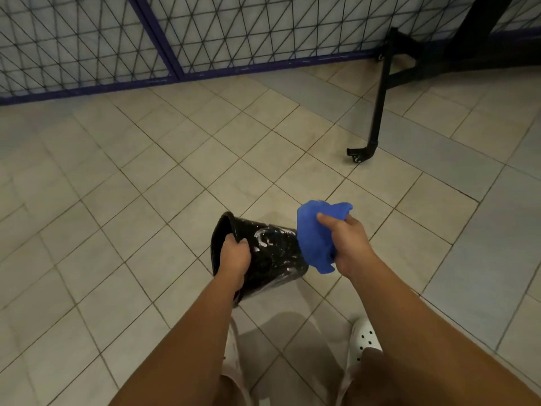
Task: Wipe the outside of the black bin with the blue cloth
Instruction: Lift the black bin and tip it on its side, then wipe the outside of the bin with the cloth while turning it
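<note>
The left hand [234, 256] curls over the rim of the black bin [272, 256], holding it tipped sideways above the floor, while the right hand [348, 244] clutches the bunched blue cloth [314, 235] against the bin's base end. White smears beside the left hand's grip suggest most of the outside is still unwiped.

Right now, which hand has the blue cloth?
The right hand grips the blue cloth at the base of the black bin; the left hand holds its rim.

Bare tile floor [131, 177] all round the bin [275, 253], widest to the left and ahead, mesh fence [87, 39] well beyond, wheeled black frame [379, 112] ahead right, white shoe [364, 338] near, below the cloth [313, 238]
</note>
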`<action>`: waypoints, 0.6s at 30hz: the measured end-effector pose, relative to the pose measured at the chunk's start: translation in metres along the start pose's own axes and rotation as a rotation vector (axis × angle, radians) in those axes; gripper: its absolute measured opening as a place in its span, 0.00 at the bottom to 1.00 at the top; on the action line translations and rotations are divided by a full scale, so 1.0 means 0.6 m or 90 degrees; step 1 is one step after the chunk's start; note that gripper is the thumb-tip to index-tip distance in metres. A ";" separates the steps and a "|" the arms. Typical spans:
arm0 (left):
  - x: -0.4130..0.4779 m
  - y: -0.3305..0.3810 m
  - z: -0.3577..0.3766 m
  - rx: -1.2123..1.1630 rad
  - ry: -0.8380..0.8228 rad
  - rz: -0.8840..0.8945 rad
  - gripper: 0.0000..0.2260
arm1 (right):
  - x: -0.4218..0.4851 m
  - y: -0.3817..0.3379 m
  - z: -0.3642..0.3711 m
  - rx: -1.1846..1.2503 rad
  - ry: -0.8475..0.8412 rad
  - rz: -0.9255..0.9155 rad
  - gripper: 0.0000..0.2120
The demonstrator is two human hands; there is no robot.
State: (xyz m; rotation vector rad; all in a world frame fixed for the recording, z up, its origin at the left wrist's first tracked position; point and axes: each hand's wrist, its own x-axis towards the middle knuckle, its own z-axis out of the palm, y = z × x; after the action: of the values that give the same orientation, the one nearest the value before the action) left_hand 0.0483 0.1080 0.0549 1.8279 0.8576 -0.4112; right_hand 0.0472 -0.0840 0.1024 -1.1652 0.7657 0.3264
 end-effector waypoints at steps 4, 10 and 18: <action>-0.030 0.020 -0.025 -0.132 0.003 0.006 0.14 | -0.009 0.003 0.010 -0.142 0.093 -0.128 0.11; -0.071 0.046 -0.068 -0.196 0.012 0.038 0.16 | -0.018 -0.014 -0.008 -0.203 0.156 -0.208 0.09; -0.092 0.061 -0.105 -0.227 -0.005 0.047 0.18 | -0.023 -0.024 -0.036 -0.233 0.113 -0.133 0.12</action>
State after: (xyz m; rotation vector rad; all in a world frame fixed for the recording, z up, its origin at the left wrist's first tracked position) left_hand 0.0299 0.1369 0.1396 1.5221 0.7986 -0.2021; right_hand 0.0382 -0.1071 0.1180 -1.6228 0.7482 0.1941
